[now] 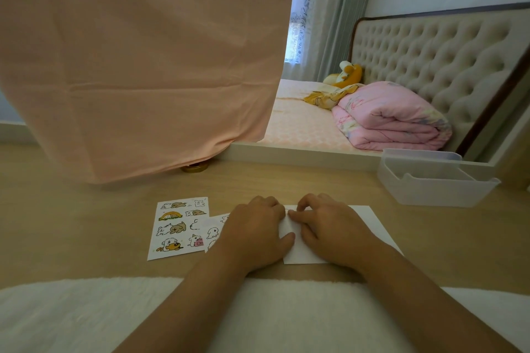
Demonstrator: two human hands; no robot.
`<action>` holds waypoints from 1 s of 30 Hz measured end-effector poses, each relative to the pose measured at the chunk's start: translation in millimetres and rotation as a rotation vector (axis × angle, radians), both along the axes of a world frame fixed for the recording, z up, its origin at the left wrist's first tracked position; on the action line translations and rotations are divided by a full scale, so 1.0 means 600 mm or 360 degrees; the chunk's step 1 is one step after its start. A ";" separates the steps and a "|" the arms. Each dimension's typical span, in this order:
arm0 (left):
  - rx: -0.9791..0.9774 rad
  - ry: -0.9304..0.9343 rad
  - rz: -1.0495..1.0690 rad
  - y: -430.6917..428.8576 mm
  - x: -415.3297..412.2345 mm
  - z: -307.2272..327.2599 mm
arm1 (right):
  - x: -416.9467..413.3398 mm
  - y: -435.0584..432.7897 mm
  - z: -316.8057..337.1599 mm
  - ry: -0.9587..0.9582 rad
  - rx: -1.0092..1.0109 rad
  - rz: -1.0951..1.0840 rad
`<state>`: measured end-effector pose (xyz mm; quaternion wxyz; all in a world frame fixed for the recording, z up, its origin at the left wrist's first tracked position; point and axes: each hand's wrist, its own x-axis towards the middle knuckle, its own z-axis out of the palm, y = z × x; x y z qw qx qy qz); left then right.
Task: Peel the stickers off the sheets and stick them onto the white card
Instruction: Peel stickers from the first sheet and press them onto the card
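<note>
- Two bare hands meet over a white rectangular card [370,226] lying flat on the light wood counter [86,223], near its front edge.
- Left hand [255,229]: palm down on the card's left end, thumb flat on the card, fingers [266,202] bent, tips hidden; can't tell if they hold anything.
- Right hand [329,226]: on the card, fingers [308,200] curled, index and thumb tips bunched against the left hand's; a pinched sticker can't be confirmed.
- Cartoon-animal sticker sheet [179,226] flat just left of the hands; second sheet [213,231] overlaps its right edge, partly under the left hand.
- Clear plastic bin [436,180] at far right; pink cloth [143,66] hangs at the back left.
</note>
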<state>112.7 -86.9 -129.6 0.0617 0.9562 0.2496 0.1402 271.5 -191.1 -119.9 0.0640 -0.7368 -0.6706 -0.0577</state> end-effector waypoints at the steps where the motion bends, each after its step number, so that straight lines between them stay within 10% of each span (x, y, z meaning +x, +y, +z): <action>1: 0.0006 -0.0009 0.0014 0.001 0.002 0.000 | -0.001 0.000 -0.001 0.0011 0.0017 -0.0003; 22: -0.0488 -0.0371 0.0028 0.024 -0.019 0.023 | 0.001 -0.007 -0.001 0.0160 0.0091 -0.0132; 30: -0.0459 0.0233 0.0250 0.085 -0.092 0.093 | -0.026 0.038 0.032 0.0414 0.0126 0.0047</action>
